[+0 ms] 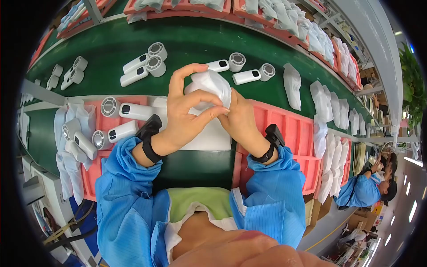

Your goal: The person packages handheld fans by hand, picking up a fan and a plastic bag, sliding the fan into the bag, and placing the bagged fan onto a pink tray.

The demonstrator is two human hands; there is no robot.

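I hold the white wrapper over the white sheets: left hand part-curled around it; right hand at its edge, grip indeterminable. Judged step: wrapping. Next move requires steady support. Beyond: handheld fans, green belt.

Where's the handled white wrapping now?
Head view, near centre: the white wrapping is between the left hand and right hand, above white sheets in the picture.

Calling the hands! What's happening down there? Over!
Left hand and right hand: both holding white wrapping. Contents: hidden. White sheets below. Nothing visibly blocking. Over.
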